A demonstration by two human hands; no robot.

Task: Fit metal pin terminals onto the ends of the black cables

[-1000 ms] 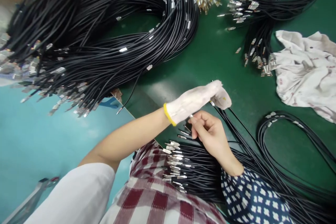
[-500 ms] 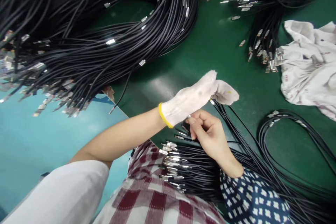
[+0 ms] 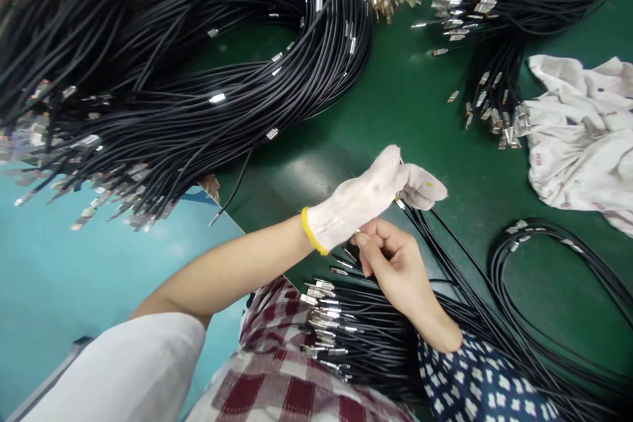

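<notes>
Two hands: they meet over the green table [image 3: 395, 99], close together.
Left hand [image 3: 368, 201]: it wears a white glove with a yellow cuff. Its fingers are closed on a few black wires [image 3: 445, 237] near their metal tips.
Right hand [image 3: 395, 264]: it is bare. Its thumb and first finger pinch one small metal tip [image 3: 357, 232], right under the glove.
Where the wires go: from the glove they run down and to the right across the table.
Lap bundle [image 3: 356, 336]: lots of black wires with silver ends lie over the red checked cloth [image 3: 297, 382], just below the right hand.
Big pile [image 3: 173, 72]: a thick heap of black wires fills the top left, far from the hands.
Small bunch [image 3: 489, 33]: more wires with metal ends lie at the top right.
White rag [image 3: 578, 138]: crumpled, at the right edge.
Loop [image 3: 558, 264]: a few wires curve beside the rag, apart from the hands.
</notes>
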